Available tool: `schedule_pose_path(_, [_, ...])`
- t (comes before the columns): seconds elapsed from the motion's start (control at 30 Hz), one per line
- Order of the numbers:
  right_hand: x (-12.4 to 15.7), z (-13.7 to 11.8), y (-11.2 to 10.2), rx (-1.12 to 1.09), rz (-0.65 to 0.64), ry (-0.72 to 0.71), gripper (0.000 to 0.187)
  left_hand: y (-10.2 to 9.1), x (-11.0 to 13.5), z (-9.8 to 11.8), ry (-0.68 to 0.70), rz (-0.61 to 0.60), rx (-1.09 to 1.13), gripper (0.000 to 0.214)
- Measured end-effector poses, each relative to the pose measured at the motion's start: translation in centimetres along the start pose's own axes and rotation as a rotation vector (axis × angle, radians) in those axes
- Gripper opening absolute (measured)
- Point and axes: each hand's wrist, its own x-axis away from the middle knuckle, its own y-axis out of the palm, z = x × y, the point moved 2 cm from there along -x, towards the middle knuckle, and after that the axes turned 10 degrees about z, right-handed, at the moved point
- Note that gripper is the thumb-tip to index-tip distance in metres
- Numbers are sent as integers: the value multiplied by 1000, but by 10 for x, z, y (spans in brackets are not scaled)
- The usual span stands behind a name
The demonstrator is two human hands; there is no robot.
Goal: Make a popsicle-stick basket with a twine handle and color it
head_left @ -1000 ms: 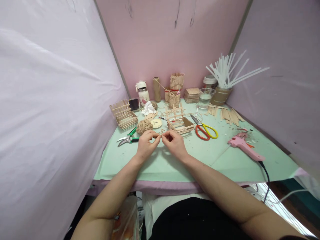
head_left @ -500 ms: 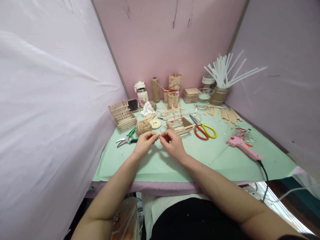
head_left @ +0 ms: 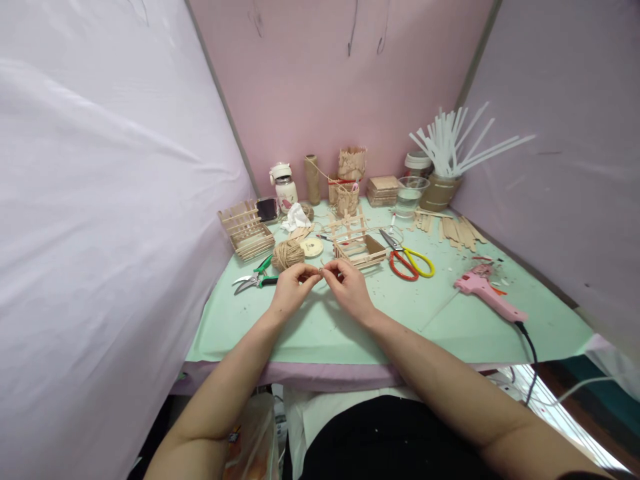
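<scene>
My left hand (head_left: 296, 288) and my right hand (head_left: 349, 288) meet fingertip to fingertip above the near middle of the table. Both are closed in a pinch on a thin tan strand that looks like twine (head_left: 321, 263); most of it is hidden by the fingers. Just beyond my left hand lies a ball of twine (head_left: 289, 254), with green-handled pruning shears (head_left: 254, 279) to its left. Behind my right hand stands a small slatted rack of wooden sticks (head_left: 367, 252). Scissors (head_left: 403, 257) with one red and one yellow handle lie to its right.
A pink glue gun (head_left: 490, 295) lies at the right, its cord hanging over the table edge. Loose wooden sticks (head_left: 460, 232), a clear cup of water (head_left: 410, 199), a bottle (head_left: 285, 190), a twine spool (head_left: 312, 180) and another stick rack (head_left: 247, 233) stand farther back.
Both hands stay pinched together; the fingertips have shifted very slightly and the left thumb sits closer to the right fingers. Nothing on the table has visibly moved.
</scene>
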Motion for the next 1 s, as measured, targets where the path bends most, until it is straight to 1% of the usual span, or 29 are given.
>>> schedule_pose_path(0.1, [-1,2,-1,-50,44,65,17,0,0,1,103,5,-111,10])
schedule_pose_path(0.17, [-2,3,-1,-85,60,88,18,0,0,2,118,2,-129,10])
schedule_pose_path(0.27, [-2,4,-1,-119,63,106,19,-1,0,3,53,4,-67,13])
schedule_pose_path(0.43, [-4,0,-2,-164,45,135,20,-3,-2,1,-160,-24,186,25])
schedule_pose_path(0.5, [-4,-1,-3,-177,45,141,20,-4,-2,0,-210,-40,251,29])
schedule_pose_path(0.6, [-4,-2,-3,-192,28,142,21,-4,-2,-3,-268,-76,291,32])
schedule_pose_path(0.7, [-3,0,-2,-197,10,146,24,-3,-3,-3,-238,-80,250,31])
schedule_pose_path(0.8, [-2,4,-1,-213,27,173,25,-3,-5,-1,-132,-26,140,27])
schedule_pose_path(0.87, [-2,5,-1,-226,37,187,25,-3,-5,0,-105,3,94,25])
schedule_pose_path(0.93, [-3,6,-1,-230,17,198,25,-4,-5,0,-141,-13,102,26])
schedule_pose_path(1.0, [-5,6,-1,-230,-13,201,26,-4,-4,0,-211,-57,167,29])
